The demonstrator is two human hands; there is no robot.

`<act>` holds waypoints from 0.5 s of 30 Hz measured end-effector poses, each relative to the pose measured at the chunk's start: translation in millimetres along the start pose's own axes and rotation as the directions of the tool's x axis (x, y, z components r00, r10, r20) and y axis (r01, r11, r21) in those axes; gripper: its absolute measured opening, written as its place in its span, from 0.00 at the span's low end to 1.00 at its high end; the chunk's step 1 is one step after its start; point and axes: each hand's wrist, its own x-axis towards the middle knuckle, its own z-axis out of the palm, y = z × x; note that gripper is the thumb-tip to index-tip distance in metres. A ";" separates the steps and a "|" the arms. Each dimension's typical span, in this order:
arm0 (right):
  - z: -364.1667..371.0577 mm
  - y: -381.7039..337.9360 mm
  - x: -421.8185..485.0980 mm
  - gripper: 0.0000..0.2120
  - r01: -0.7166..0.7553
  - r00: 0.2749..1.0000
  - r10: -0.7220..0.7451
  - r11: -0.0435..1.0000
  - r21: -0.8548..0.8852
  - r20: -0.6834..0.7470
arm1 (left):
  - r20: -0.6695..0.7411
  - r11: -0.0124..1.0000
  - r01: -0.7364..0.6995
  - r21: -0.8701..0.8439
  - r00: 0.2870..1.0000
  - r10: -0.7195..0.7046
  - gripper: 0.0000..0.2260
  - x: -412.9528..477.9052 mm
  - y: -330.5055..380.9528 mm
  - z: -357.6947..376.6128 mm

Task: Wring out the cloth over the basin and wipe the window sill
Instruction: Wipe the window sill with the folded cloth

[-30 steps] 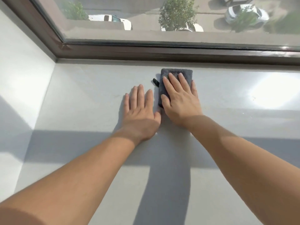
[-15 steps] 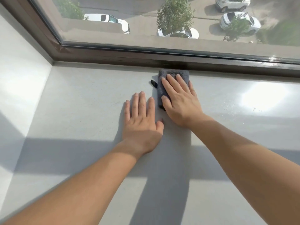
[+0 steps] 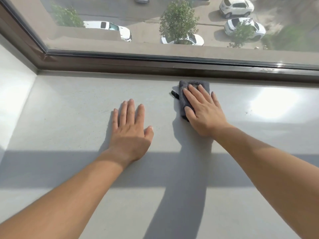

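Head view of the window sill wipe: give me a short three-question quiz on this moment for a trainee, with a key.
1. True or false: the right hand presses flat on the grey cloth.
2. Where does the left hand rest? A) on the cloth B) flat on the bare window sill C) on the glass
3. Fill in: the cloth's far edge lies close to the dark window ____.
Key: 1 true; 2 B; 3 frame.
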 end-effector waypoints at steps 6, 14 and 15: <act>-15.1 71.9 11.4 0.31 -0.379 0.915 0.387 0.921 0.091 -0.111 | -0.105 0.987 -0.087 -0.133 0.992 0.073 0.31 -15.2 37.2 -0.2; 0.9 32.6 -21.6 0.30 0.091 0.995 -0.092 0.996 -0.019 -0.033 | -0.143 0.995 -0.057 -0.078 0.989 0.046 0.32 -30.6 91.8 30.7; -3.0 50.4 -17.4 0.29 0.057 0.997 -0.057 0.998 -0.019 -0.046 | -0.141 0.997 -0.050 -0.061 0.989 0.041 0.32 -30.6 92.1 32.3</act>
